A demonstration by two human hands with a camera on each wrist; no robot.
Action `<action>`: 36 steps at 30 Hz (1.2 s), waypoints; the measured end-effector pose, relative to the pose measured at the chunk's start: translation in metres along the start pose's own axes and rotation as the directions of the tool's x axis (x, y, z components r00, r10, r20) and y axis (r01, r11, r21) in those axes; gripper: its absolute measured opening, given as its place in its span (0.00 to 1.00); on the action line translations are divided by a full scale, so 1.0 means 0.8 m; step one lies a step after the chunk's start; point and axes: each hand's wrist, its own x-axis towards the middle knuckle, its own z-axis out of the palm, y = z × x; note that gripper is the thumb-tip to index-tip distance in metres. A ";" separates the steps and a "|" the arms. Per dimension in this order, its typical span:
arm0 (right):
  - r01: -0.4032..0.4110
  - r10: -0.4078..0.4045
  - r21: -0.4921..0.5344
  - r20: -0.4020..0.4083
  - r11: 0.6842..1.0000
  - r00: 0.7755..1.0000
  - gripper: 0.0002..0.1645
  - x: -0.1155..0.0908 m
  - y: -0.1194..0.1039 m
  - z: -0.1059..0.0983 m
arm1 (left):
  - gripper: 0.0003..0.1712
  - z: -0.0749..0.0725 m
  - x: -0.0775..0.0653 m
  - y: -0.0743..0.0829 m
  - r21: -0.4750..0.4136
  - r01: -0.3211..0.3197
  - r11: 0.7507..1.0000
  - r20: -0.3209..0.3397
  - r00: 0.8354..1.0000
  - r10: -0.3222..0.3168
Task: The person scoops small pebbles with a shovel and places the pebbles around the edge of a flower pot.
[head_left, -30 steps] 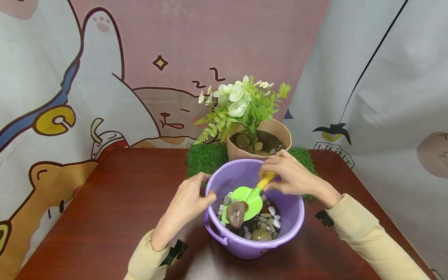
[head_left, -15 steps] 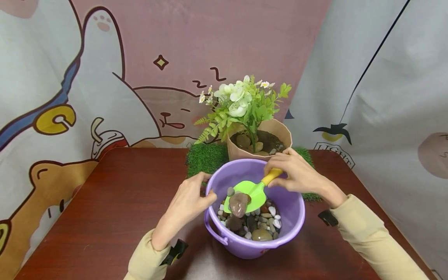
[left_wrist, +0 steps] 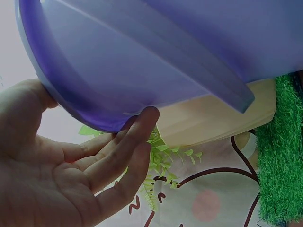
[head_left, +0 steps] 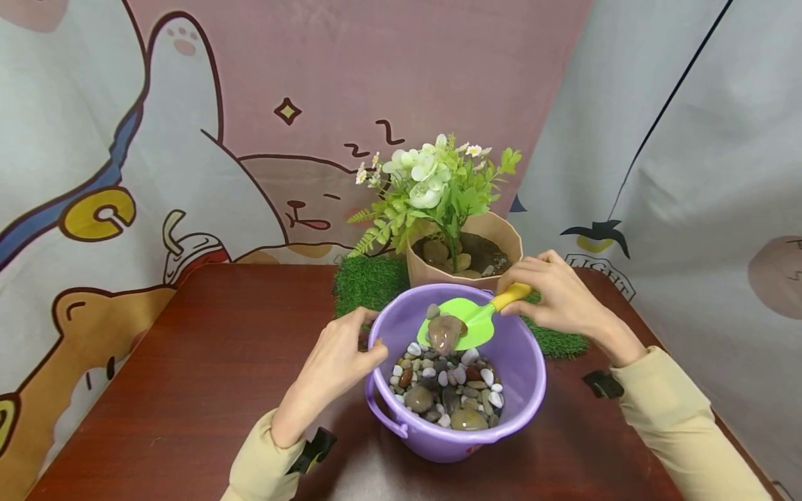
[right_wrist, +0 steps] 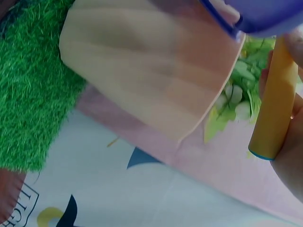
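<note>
A purple bucket (head_left: 438,449) stands on the table with several wet pebbles (head_left: 441,379) in its bottom. My left hand (head_left: 338,358) holds the bucket's left rim, thumb on the near side and fingertips against the outer wall in the left wrist view. In my right hand (head_left: 554,296) is a toy shovel, gripped by its yellow handle (right_wrist: 273,104). Its green blade (head_left: 479,328) hangs over the back of the bucket, above the pebbles. A large brown stone (head_left: 443,335), a small grey one (head_left: 433,312) and a reddish one partly hidden lie on the blade.
Right behind the bucket stands a beige flowerpot (head_left: 509,236) with a white-flowered plant (head_left: 432,181), dark contents and stones. It sits on a green artificial grass mat (head_left: 370,282). The bucket's handle (head_left: 383,417) hangs at its left side. A printed cloth backs the brown table (head_left: 238,362).
The right hand has raised the shovel with its stones up and to the right, off the pebbles toward the bucket's back. My left hand and the bucket stay where they were.
</note>
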 end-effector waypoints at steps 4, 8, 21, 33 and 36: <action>-0.038 0.036 -0.057 -0.030 0.998 0.999 0.16 -0.004 0.008 -0.009 | 0.22 -0.001 0.000 0.000 -0.005 0.007 1.000 0.005 1.000 -0.007; -0.089 0.081 -0.120 -0.065 0.989 0.995 0.17 -0.009 0.016 -0.015 | 0.22 -0.001 0.000 0.000 -0.009 0.006 1.000 0.008 1.000 -0.006; -0.312 0.280 -0.252 -0.156 0.916 0.947 0.14 -0.016 0.031 -0.033 | 0.21 0.000 0.000 0.000 -0.013 0.002 1.000 0.007 1.000 -0.002; -0.514 0.492 -0.293 -0.152 0.806 0.857 0.13 -0.012 0.039 -0.039 | 0.21 0.001 0.000 -0.001 -0.010 0.007 1.000 0.008 1.000 -0.007; -0.535 0.511 -0.303 -0.160 0.788 0.844 0.13 -0.010 0.041 -0.036 | 0.20 0.001 0.000 -0.001 -0.011 0.006 1.000 0.007 1.000 -0.006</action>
